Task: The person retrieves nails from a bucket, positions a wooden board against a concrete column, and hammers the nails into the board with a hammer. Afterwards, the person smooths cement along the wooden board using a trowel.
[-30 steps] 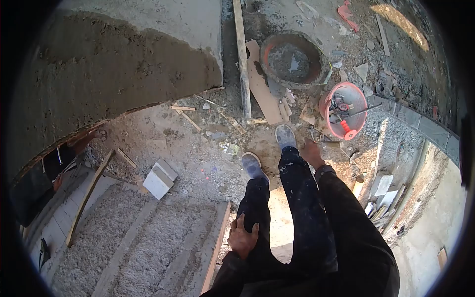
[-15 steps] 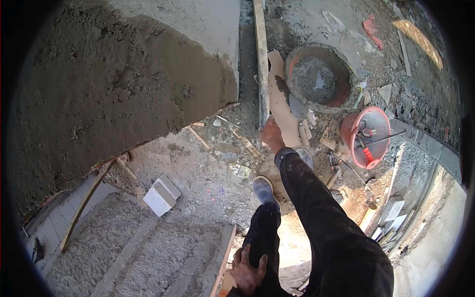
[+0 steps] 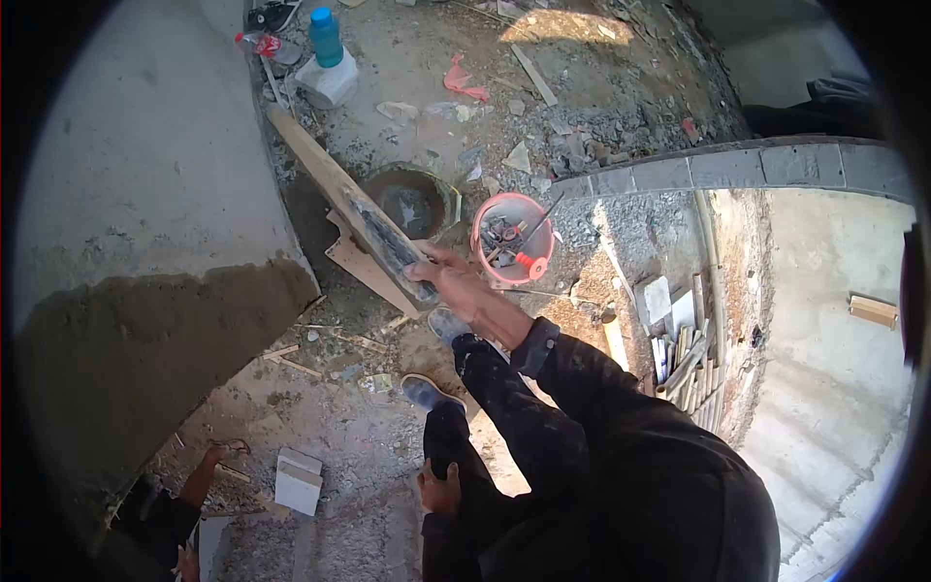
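My right hand (image 3: pixel 451 281) grips the near end of a long wooden board (image 3: pixel 339 194), which slants up and away to the left. Dark wet mortar stains the board's face near my fingers. Below the board lies a piece of cardboard (image 3: pixel 364 267), and a round mortar tub (image 3: pixel 454 206) is partly hidden behind it. My left hand (image 3: pixel 439 489) rests on my left knee, fingers curled loosely over the trouser leg and the thumb apart, holding nothing.
A pink bucket (image 3: pixel 478 242) with tools stands right of the board. A blue bottle (image 3: pixel 326 41) sits on a white block (image 3: pixel 328 80). Partly wet plastered wall (image 3: pixel 165 330) fills the left. A co-worker's arm (image 3: pixel 199 480) shows lower left, near white blocks (image 3: pixel 298 482).
My right hand has gone from beside my leg to the board's end and lifted it, swinging it aslant. The view has turned, and the co-worker's arm shows more.
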`<state>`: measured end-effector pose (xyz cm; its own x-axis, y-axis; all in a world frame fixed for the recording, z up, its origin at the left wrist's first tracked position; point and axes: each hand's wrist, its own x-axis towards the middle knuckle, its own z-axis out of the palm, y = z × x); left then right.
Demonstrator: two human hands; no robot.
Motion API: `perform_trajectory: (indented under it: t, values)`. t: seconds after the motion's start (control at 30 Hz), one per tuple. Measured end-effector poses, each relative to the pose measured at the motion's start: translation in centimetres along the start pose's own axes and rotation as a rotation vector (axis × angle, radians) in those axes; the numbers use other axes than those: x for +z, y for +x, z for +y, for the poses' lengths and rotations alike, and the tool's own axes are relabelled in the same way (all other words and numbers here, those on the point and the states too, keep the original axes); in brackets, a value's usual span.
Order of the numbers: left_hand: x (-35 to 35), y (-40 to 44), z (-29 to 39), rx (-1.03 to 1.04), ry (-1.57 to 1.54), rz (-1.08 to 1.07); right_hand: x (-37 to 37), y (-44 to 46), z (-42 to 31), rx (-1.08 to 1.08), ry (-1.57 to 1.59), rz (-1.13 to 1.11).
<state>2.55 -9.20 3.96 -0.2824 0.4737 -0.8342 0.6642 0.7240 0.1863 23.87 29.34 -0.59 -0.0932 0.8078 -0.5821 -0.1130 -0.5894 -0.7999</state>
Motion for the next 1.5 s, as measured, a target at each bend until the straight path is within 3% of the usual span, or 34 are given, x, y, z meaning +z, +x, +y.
perform_trajectory:
  t: [0.03,0.17,0.23,0.37,0.47,0.53,0.57,0.63,0.67,0.8,0.87,0.93,1.0,1.1,1.17,1.23,1.3,1.4,1.47,1.5]
  values:
    - [0.2,0.3,-0.7,0.083,-0.014,0.013,-2.1,-3.6,-5.6,0.105,0.231,-0.102]
    - [-1.8,-0.4,-4.2,0.207,-0.112,0.032,-10.4,-19.0,-15.8,0.04,-0.148,0.033]
    - [-5.0,-2.3,-3.3,0.125,-0.166,0.076,-13.3,-27.8,-22.9,-0.033,-0.346,0.066]
    - [-8.4,-0.2,-7.7,0.203,-0.267,0.028,-15.8,-42.5,-33.2,0.039,-0.505,0.258]
    - [-12.1,-2.0,-5.7,0.166,-0.412,-0.069,-20.8,-49.6,-33.7,-0.02,-0.672,0.355]
    - [-13.3,-2.7,-4.4,0.143,-0.439,-0.084,-22.2,-54.0,-36.3,0.006,-1.049,0.437]
    - [-13.8,-2.8,-3.9,0.102,-0.464,-0.1,-22.2,-55.8,-37.8,-0.002,-1.049,0.455]
    - [-13.7,-2.4,-3.1,0.114,-0.496,-0.096,-22.1,-58.0,-40.5,0.14,-1.2,0.505]
    - [-13.8,-2.5,-2.2,0.117,-0.497,-0.106,-24.0,-59.0,-39.8,0.05,-1.314,0.49]
    - [-14.0,-3.4,-1.7,0.148,-0.436,-0.1,-29.2,-55.9,-38.7,0.159,-1.229,0.4]
    - [-13.9,-3.2,-0.3,0.197,-0.383,-0.1,-32.1,-52.5,-36.7,0.251,-1.365,0.501]
    - [-14.2,-3.3,-0.4,0.207,-0.36,-0.083,-37.4,-49.0,-32.8,0.195,-1.451,0.52]
    - [-14.4,-3.5,-0.7,0.355,-0.304,-0.031,-41.4,-46.4,-30.5,0.153,-1.531,0.553]
    - [-17.4,-7.1,0.5,0.173,-0.43,-0.122,-46.3,-44.1,-28.3,0.222,-1.478,0.596]
    - [-17.6,-7.9,-0.8,0.161,-0.457,-0.094,-49.5,-43.1,-27.2,0.094,-1.536,0.633]
    - [-17.3,-8.9,-2.4,0.093,-0.573,-0.033,-49.7,-41.4,-28.3,0.204,-1.413,0.701]
    - [-16.1,-8.7,-5.2,0.065,-0.555,-0.048,-53.1,-39.6,-26.6,0.059,-1.602,0.864]
    - [-15.1,-9.2,-7.0,-0.098,-0.486,-0.146,-54.7,-37.1,-24.3,-0.01,-1.54,1.125]
    - [-14.3,-9.7,-7.0,-0.058,-0.472,-0.129,-54.0,-35.4,-23.0,-0.077,-1.502,1.339]
    - [-14.0,-10.5,-6.4,-0.021,-0.462,-0.116,-53.1,-34.7,-23.0,-0.072,-1.507,1.333]
